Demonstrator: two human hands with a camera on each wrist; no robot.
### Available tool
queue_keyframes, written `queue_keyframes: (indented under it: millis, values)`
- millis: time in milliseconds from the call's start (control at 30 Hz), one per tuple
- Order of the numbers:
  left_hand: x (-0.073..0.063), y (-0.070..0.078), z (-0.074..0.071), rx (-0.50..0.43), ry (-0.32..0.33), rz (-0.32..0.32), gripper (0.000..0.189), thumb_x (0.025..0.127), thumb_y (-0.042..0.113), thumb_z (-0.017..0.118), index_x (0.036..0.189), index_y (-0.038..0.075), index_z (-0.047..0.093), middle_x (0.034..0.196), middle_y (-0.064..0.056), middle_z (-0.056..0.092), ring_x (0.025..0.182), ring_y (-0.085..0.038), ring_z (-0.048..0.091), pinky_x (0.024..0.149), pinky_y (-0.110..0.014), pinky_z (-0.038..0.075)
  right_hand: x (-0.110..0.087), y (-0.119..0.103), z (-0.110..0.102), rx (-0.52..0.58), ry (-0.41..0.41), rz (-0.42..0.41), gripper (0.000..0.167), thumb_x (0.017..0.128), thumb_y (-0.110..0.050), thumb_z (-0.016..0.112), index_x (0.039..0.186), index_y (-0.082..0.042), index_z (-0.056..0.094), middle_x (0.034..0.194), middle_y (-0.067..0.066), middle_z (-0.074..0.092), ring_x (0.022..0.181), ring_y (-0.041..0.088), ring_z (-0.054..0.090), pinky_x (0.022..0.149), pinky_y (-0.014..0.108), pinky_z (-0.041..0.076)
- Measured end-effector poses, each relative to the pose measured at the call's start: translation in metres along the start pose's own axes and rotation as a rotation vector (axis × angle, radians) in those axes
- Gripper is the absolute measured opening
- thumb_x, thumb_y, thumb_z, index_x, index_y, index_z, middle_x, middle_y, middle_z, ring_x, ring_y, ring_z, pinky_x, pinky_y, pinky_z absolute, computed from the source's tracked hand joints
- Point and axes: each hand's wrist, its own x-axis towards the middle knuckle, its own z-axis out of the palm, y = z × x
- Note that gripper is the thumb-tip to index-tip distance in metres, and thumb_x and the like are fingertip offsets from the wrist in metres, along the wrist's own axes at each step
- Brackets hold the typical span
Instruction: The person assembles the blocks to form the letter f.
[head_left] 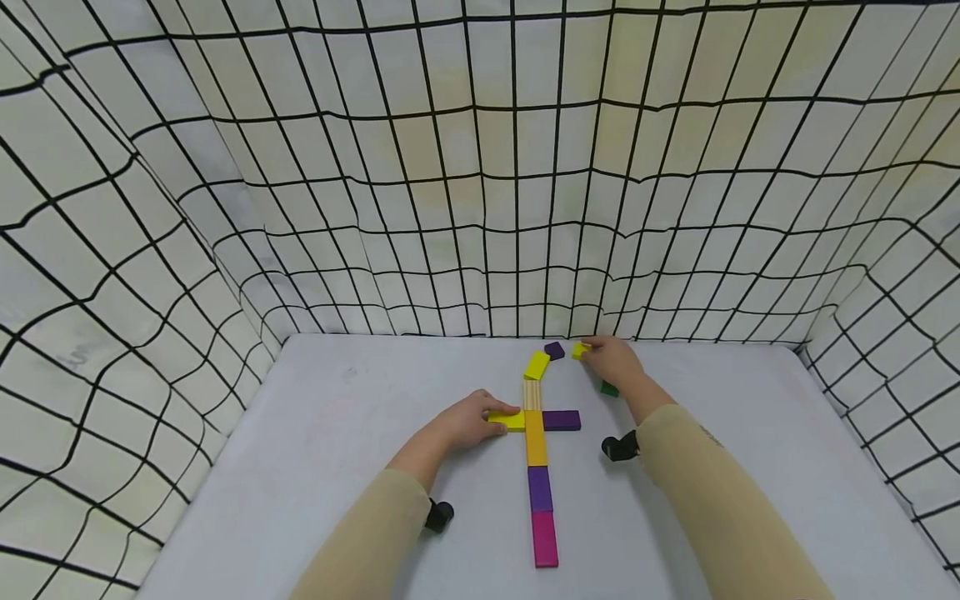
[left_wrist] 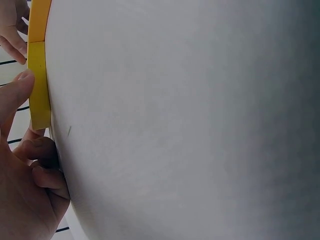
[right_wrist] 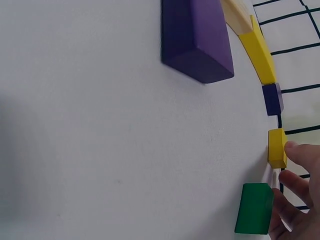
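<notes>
I am looking down at a grey table (head_left: 337,467) walled in by a white cloth with a black grid (head_left: 480,167), and both my hands are resting on blocks. My left hand (head_left: 468,425) is lying on the table with its thumb and fingers curled around a flat yellow block (head_left: 510,419), which is sitting against the left side of an orange block (head_left: 535,437) in a long line of blocks. In the left wrist view my thumb (left_wrist: 15,95) is pressing on that yellow block's edge while the other fingers are tucked below it. Opposite it, a purple block (head_left: 562,420) is touching the orange block's right side, so the three are forming a cross. The line is running toward me through another purple piece (head_left: 540,488) and a magenta block (head_left: 545,538), and away from me through a pale wooden block (head_left: 532,394) and a tilted yellow block (head_left: 537,365). My right hand (head_left: 615,360) is reaching to the far edge of the table, where its fingertips (right_wrist: 300,152) are pinching a small yellow block (head_left: 580,351). A small dark purple block (head_left: 554,350) is lying just left of it, and a green block (head_left: 609,388) is lying beside my right wrist, near the palm.
</notes>
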Motion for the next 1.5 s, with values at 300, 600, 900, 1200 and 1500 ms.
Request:
queue_keyframes:
  millis: [300, 600, 900, 1200, 1500]
  values:
    - [0.000, -0.002, 0.001, -0.001, -0.001, -0.001, 0.033, 0.095, 0.027, 0.067, 0.126, 0.039, 0.068, 0.121, 0.001, 0.053, 0.112, -0.021, 0.051, 0.105, -0.048, 0.041, -0.002, -0.007, 0.002, -0.015, 0.015, 0.028, 0.039, 0.099, -0.020, 0.058, 0.138, -0.013, 0.060, 0.139, 0.016, 0.056, 0.129, 0.037, 0.048, 0.107, 0.050, 0.038]
    - [-0.004, 0.002, 0.000, 0.008, 0.006, 0.008, 0.034, 0.095, 0.026, 0.067, 0.127, 0.038, 0.068, 0.118, 0.002, 0.054, 0.110, -0.020, 0.052, 0.103, -0.046, 0.042, 0.001, -0.013, 0.007, 0.030, 0.025, 0.064, 0.039, 0.099, -0.020, 0.059, 0.137, -0.013, 0.060, 0.139, 0.015, 0.056, 0.131, 0.036, 0.047, 0.108, 0.049, 0.038]
    - [-0.003, 0.002, -0.001, 0.023, 0.000, 0.017, 0.034, 0.096, 0.027, 0.066, 0.129, 0.037, 0.067, 0.117, 0.003, 0.053, 0.109, -0.018, 0.052, 0.102, -0.044, 0.042, 0.002, -0.014, 0.009, 0.034, 0.028, 0.066, 0.039, 0.099, -0.020, 0.058, 0.138, -0.012, 0.060, 0.138, 0.015, 0.056, 0.128, 0.036, 0.048, 0.106, 0.049, 0.040]
    - [-0.004, 0.002, -0.001, 0.016, 0.003, 0.015, 0.034, 0.096, 0.028, 0.067, 0.128, 0.038, 0.067, 0.118, 0.004, 0.054, 0.110, -0.019, 0.052, 0.103, -0.045, 0.042, -0.002, -0.017, 0.008, 0.035, 0.025, 0.059, 0.040, 0.099, -0.019, 0.056, 0.138, -0.012, 0.059, 0.140, 0.016, 0.055, 0.129, 0.037, 0.048, 0.106, 0.050, 0.040]
    - [-0.003, 0.001, 0.000, 0.003, 0.000, 0.004, 0.033, 0.095, 0.027, 0.067, 0.127, 0.038, 0.068, 0.117, 0.004, 0.053, 0.110, -0.019, 0.052, 0.102, -0.045, 0.042, -0.002, -0.017, 0.010, 0.022, 0.023, 0.053, 0.040, 0.099, -0.021, 0.057, 0.138, -0.012, 0.059, 0.141, 0.017, 0.054, 0.131, 0.038, 0.046, 0.107, 0.051, 0.038]
